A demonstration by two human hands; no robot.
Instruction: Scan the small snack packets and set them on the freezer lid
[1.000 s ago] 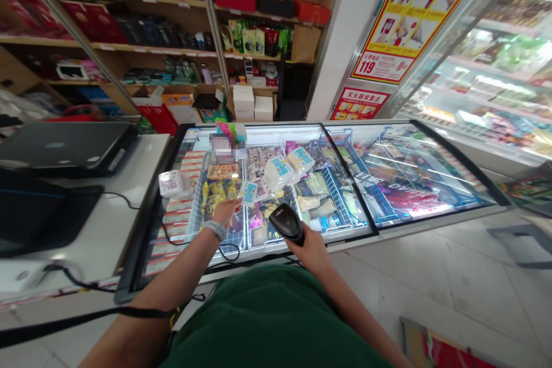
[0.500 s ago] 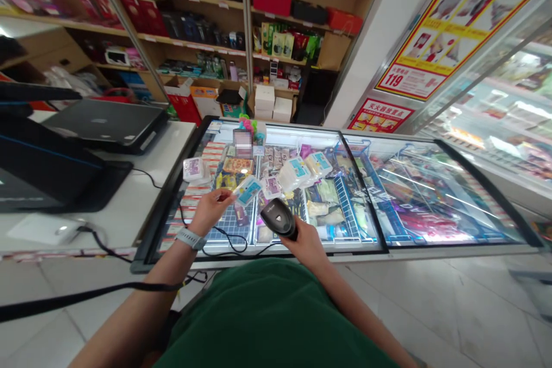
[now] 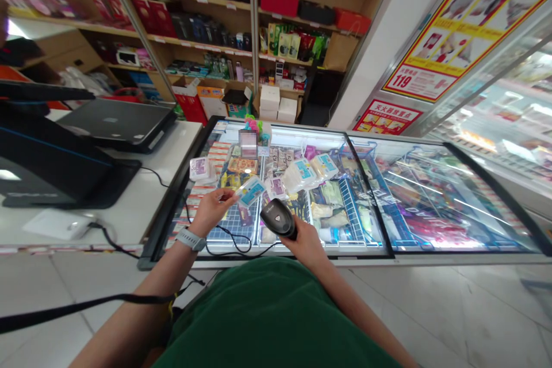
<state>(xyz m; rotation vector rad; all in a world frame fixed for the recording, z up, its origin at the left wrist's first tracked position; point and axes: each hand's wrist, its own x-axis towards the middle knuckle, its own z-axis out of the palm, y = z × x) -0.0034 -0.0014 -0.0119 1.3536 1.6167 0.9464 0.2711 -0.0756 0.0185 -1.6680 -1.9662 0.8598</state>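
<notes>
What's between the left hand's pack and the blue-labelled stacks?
In the head view, a purple-labelled pack lies between the held pack and those stacks.

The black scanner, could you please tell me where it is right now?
In the head view, the black scanner is in the right hand, over the glass-topped freezer, just right of the blue-labelled pack in the left hand.

The large red-and-yellow poster (image 3: 468, 29) bears the heading "使用方法", its last character running off at the picture's edge, and the number "119" in red near its foot. The smaller red sign (image 3: 388, 117) below it reads "灭火器放置点". Print on the blue-labelled pack (image 3: 250, 191), the black scanner (image 3: 278, 218) and the freezer glass (image 3: 431, 190) is too small or blurred to read.
</notes>
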